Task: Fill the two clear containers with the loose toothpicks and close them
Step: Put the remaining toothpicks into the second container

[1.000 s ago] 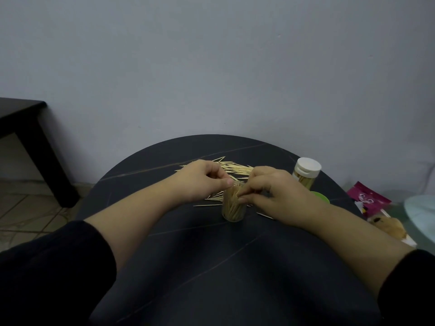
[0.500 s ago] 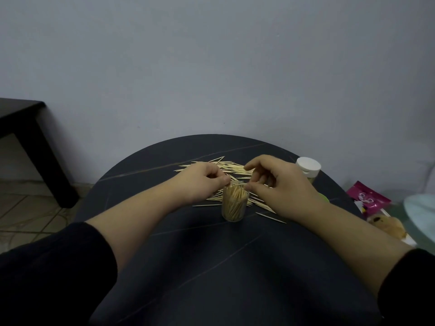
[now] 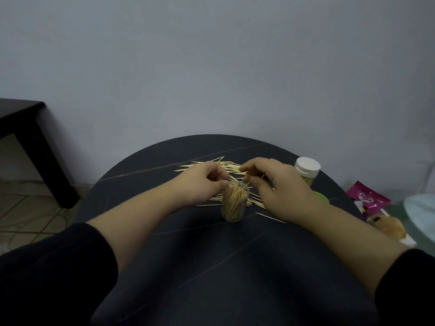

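Head view: right hand [image 3: 280,191] grip narrow on toothpick [image 3: 246,184] over container [image 3: 234,207]; left hand [image 3: 202,182] curled, grip unclear.

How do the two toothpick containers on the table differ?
The near container stands open, without a lid; the far container wears a white cap. The near container shows almost in full; the far container is partly hidden behind the right hand. Both stand upright and hold toothpicks.
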